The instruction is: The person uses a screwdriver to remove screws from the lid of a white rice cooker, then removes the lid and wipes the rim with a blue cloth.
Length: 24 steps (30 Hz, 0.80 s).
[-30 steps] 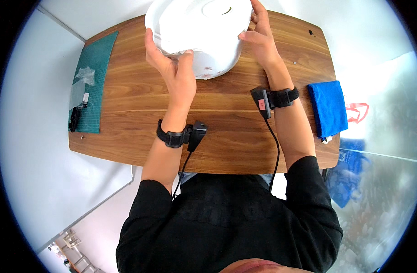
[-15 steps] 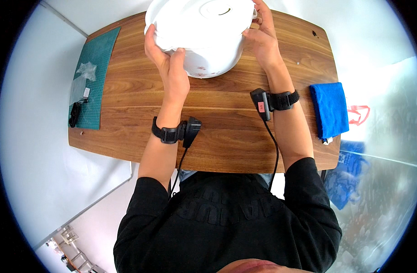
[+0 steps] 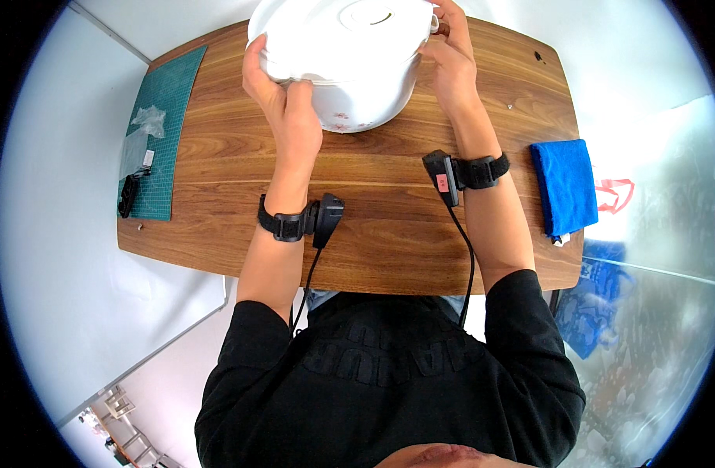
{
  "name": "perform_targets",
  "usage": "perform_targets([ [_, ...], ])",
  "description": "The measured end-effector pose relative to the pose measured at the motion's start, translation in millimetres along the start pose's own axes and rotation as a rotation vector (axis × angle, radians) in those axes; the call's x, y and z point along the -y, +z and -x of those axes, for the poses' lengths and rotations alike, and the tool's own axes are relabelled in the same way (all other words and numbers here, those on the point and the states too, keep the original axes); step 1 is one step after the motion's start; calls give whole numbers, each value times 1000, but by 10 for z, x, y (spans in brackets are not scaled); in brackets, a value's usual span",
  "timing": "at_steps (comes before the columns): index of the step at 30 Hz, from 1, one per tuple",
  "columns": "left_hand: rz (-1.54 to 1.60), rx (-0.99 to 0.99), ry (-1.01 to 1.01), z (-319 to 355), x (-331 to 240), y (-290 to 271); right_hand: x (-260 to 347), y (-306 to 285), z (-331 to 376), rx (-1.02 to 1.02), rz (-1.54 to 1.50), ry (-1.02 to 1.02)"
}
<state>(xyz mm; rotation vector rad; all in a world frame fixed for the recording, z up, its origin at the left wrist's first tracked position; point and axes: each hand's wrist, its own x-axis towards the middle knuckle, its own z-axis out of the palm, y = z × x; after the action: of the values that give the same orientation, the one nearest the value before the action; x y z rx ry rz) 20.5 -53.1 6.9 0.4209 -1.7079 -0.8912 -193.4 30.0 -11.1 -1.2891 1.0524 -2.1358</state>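
A large white lidded pot (image 3: 365,97) with small reddish flowers low on its side is at the far edge of the view, its top cut off by the frame. Its white lid (image 3: 326,47) has an oval recess with a slot on top. My left hand (image 3: 287,101) is closed on the pot's left rim, thumb toward the front. On the other side, my right hand (image 3: 451,62) grips a side handle, fingers bent round it. Each wrist wears a black strap with a small cabled device.
A blue folded cloth (image 3: 564,187) lies at the right edge of the wooden table (image 3: 389,234). On the left are a green cutting mat (image 3: 159,199), a crumpled clear plastic bag (image 3: 149,122) and a black cable (image 3: 127,195). A whiteboard-like panel (image 3: 69,195) stands beyond the left edge.
Both hands and the pot have shifted very slightly to the left. The lid's recess has moved with them, and the grip looks the same.
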Motion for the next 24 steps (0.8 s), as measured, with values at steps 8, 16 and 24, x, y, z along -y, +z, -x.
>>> perform_targets([
  [8, -13, -11, 28, 11, 14, -21, 200, -3, 53, 32, 127, 89],
  [16, -50, -31, 24, 26, 42, -39, 172, -27, 42, 80, 73, 76],
  [24, -40, -41, 16, 1, 27, -44, 162, 31, 2, 52, -70, 116],
])
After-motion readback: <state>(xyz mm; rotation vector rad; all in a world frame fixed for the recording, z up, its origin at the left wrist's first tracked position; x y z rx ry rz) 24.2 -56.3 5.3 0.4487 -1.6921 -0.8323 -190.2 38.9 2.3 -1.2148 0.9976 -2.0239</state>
